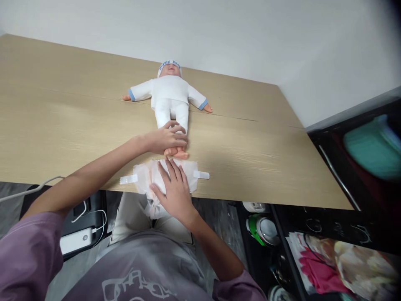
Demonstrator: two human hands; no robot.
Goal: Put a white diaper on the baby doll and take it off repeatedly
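A baby doll [169, 94] in a white suit and a cap lies on its back on the wooden table [78, 108], head toward the wall. My left hand [166, 138] is wrapped round the doll's ankles, just above its bare feet. A white diaper [142, 175] with two tape tabs lies spread at the table's near edge, right below the feet, partly hanging over the edge. My right hand [175, 188] rests flat on the diaper with fingers stretched out.
A white wall runs behind the table. Under the left edge lie a white cable and a white power box [75, 240]. To the right stands a dark rack [328, 200] with a teal item, cans and coloured packets.
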